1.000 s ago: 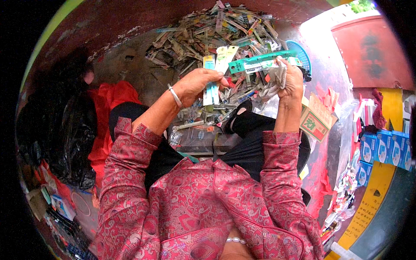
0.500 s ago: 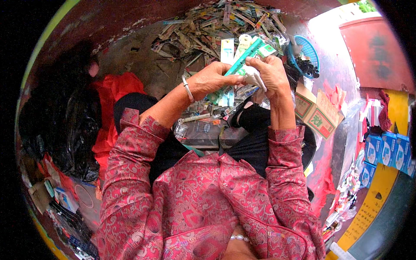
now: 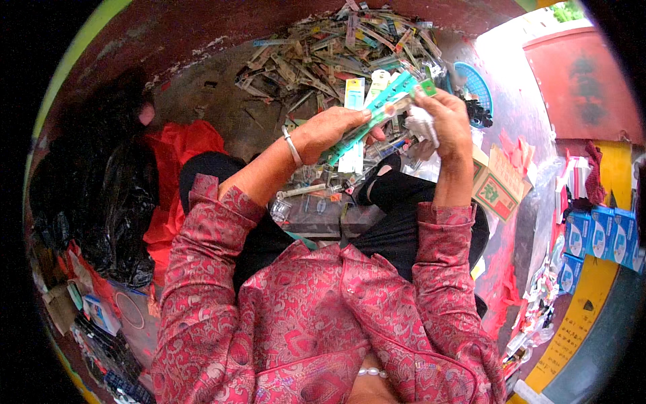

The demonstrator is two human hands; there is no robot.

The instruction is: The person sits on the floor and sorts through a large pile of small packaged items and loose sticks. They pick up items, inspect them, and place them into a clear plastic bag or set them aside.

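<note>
My left hand [image 3: 336, 129] is closed round a long teal strip package [image 3: 392, 96], its thumb lying on top. The strip slants up to the right above my knees. My right hand [image 3: 449, 122] pinches a green-ended clear piece [image 3: 427, 88] at the strip's upper end; whether the two are joined I cannot tell. A crumpled white wad [image 3: 422, 124] is also tucked in my right fingers. Behind the strip show a yellow-topped card [image 3: 354, 93] and a pale card [image 3: 381, 79]; what supports them is hidden.
Beyond my hands lies a heap of flat packages [image 3: 303, 60]. At right are a blue basket [image 3: 476, 84], a cardboard box [image 3: 498, 185] and blue boxes [image 3: 599, 232]. Black plastic [image 3: 101, 195] and red cloth [image 3: 178, 148] lie to the left.
My hands have moved apart, the right one shifting right with the white wad and the green-ended piece. My left thumb now lies further up along the teal strip.
</note>
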